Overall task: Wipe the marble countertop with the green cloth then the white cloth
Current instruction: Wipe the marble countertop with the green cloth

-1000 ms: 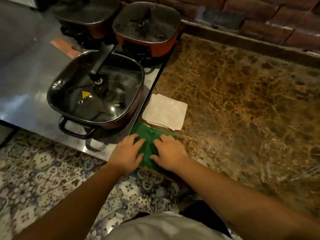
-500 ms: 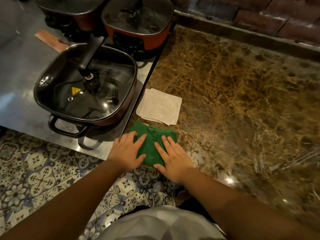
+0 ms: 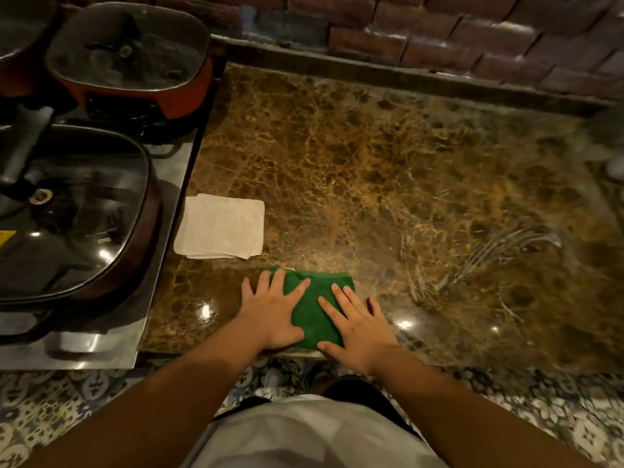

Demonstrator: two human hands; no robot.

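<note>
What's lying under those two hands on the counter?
A folded green cloth lies flat on the marble countertop, with the left hand and right hand pressed on it. The hands cover the cloth's side edges.

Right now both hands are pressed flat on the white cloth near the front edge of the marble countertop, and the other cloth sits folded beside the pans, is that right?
Not quite. The head view shows the left hand and right hand flat on the green cloth. The white cloth is the folded one beside the pans, on the marble countertop.

green cloth [image 3: 315,312]: sides under both palms | glass-lidded pan [image 3: 67,217]: cut off left | right-edge objects: blurred
</note>
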